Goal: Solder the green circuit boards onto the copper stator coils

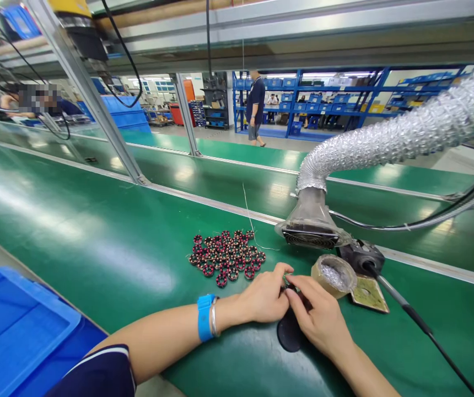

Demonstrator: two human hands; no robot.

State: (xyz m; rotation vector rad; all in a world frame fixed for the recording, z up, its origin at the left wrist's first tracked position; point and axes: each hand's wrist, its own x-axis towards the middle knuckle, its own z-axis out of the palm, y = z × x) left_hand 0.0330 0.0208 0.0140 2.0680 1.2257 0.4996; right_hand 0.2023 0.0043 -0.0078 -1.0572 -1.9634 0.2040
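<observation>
Fingertips of the left hand (262,296) and right hand (322,315) are nearly meeting, narrowly set, and holding a small, dark, mostly hidden piece (289,286); a flat, black, rounded base (289,333) is lying at six o'clock. Small red, black and copper-coloured rings (231,258) are lying heaped at ten o'clock, a tan, round-walled container (323,280) is standing at three, and a grey, funnel-shaped hood (312,212) is occupying one.

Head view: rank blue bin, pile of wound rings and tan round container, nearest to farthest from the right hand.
1. Tan round container: just beyond the right hand.
2. Pile of wound rings: farther left, on the green bench.
3. Blue bin: far left, lower corner.
</observation>
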